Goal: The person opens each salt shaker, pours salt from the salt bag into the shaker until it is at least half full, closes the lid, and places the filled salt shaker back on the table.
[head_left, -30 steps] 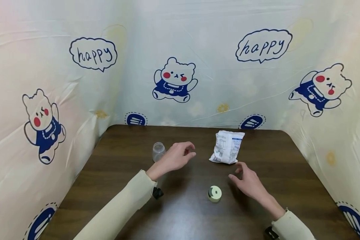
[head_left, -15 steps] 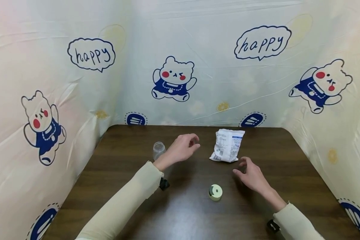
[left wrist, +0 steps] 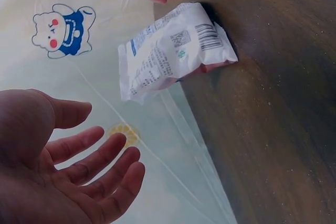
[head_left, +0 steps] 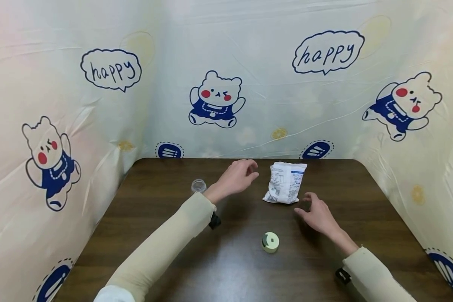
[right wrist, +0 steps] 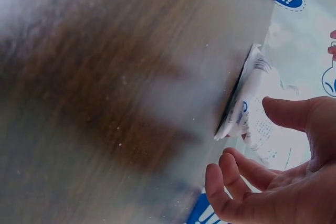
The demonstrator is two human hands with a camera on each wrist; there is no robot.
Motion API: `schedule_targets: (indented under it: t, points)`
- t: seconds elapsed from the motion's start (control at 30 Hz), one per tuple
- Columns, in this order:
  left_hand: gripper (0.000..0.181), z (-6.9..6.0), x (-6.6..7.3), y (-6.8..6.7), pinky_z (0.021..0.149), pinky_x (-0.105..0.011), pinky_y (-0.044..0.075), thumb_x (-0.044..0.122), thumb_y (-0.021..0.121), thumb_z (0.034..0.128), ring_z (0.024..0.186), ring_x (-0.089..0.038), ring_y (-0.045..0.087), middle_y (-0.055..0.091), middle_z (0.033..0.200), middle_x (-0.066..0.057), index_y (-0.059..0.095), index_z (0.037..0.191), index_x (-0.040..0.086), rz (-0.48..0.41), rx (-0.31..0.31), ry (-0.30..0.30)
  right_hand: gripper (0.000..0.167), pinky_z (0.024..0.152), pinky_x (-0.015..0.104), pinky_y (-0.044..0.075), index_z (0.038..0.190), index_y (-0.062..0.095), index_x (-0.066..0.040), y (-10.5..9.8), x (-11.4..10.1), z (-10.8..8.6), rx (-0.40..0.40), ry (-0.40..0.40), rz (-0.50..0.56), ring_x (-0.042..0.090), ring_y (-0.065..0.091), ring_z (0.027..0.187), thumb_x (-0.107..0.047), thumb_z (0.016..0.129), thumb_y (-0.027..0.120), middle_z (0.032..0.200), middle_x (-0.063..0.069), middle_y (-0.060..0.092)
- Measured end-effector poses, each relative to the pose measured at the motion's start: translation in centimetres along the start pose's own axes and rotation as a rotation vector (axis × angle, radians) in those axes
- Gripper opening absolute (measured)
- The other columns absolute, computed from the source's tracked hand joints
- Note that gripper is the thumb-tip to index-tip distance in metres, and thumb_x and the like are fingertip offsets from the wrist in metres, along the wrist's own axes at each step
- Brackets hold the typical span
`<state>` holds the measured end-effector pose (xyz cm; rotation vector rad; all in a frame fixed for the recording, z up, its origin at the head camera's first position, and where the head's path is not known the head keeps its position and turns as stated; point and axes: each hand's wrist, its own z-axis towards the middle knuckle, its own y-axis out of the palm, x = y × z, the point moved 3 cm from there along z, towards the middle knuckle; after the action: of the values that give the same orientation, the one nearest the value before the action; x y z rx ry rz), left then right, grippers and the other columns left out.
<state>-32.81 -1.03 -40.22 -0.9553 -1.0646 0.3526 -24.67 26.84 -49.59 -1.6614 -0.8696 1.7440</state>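
Well right of the clear jar [head_left: 198,186] and nearer, the right hand [head_left: 318,214] is empty, its fingers loosely bent. Right of the jar, the left hand [head_left: 235,178] is empty too, fingers relaxed and parted. Farther right of the jar, on the bench [head_left: 226,272], sits the white bag [head_left: 285,183], probably light, soft, slick and crushable, so best cupped gently by both sides
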Motion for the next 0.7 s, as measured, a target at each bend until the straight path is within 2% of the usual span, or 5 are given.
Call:
schedule_targets:
  t: [0.4, 0.7]
  points:
    - [0.029, 2.2, 0.1, 1.5, 0.083, -0.034, 0.053, 0.024, 0.065, 0.1071, 0.092, -0.018, 0.061, 0.067, 0.107, -0.003, 0.067, 0.132, 0.009, -0.003, 0.001, -0.02, 0.067, 0.103, 0.065, 0.042, 0.142, 0.042, 0.016, 0.3, 0.3, 1.3, -0.024, 0.007, -0.007, 0.055, 0.052, 0.126, -0.022, 0.099, 0.076, 0.137, 0.037, 0.058]
    - [0.033, 4.8, 0.7, 3.5, 0.092, -0.037, 0.052, 0.023, 0.062, 0.1081, 0.109, -0.02, 0.061, 0.067, 0.123, -0.007, 0.066, 0.137, 0.007, 0.031, 0.03, 0.011, 0.066, 0.099, 0.062, 0.045, 0.141, 0.042, 0.015, 0.7, 0.7, 1.9, -0.033, 0.01, -0.003, 0.05, 0.057, 0.119, -0.022, 0.098, 0.076, 0.137, 0.036, 0.059]
